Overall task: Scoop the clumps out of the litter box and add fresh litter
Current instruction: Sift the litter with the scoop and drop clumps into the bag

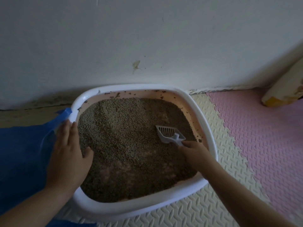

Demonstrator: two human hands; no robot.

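Note:
A white-rimmed litter box (186,99) with pink inner walls stands on the floor against the wall, filled with grey-brown litter (131,136). My right hand (195,153) grips the handle of a white slotted scoop (168,134) whose blade lies on the litter at the right side of the box. My left hand (68,154) rests flat with straight fingers on the box's left rim, over the edge of a blue plastic bag (24,153). Small dark crumbs stick to the far inner wall.
The blue bag spreads over the floor left of the box. Cream and pink foam mats (254,136) cover the floor to the right. A cream and yellow object (283,94) lies at the far right by the wall. The white wall (147,38) stands directly behind the box.

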